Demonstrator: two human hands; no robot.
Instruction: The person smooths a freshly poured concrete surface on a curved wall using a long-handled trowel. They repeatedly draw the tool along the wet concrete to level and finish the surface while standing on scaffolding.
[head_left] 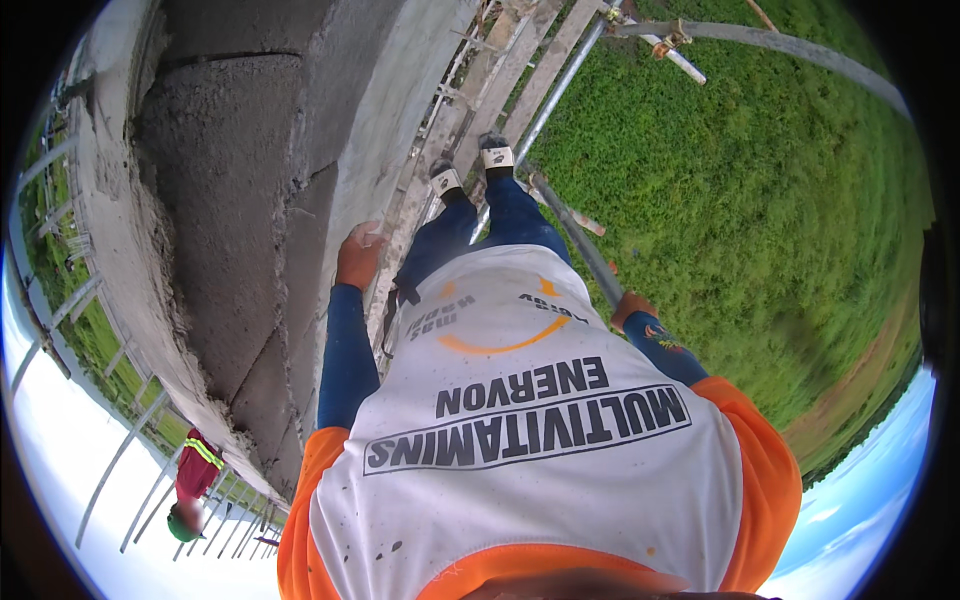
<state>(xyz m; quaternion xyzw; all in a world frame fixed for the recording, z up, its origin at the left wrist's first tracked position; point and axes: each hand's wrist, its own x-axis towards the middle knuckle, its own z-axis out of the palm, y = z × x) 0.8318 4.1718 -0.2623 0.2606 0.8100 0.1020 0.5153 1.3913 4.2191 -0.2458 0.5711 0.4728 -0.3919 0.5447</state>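
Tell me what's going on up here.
A person in a white and orange shirt stands on scaffold planks beside a concrete structure. The right hand is closed around a metal pole; the left hand is at the structure's pale edge, and whether it grips anything is unclear. Green grass lies below on the right. Another person in a dark red top and green helmet is at the far left.

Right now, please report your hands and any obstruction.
Left hand at concrete ledge. Right hand grips grey pole. No obstruction visible at either hand.
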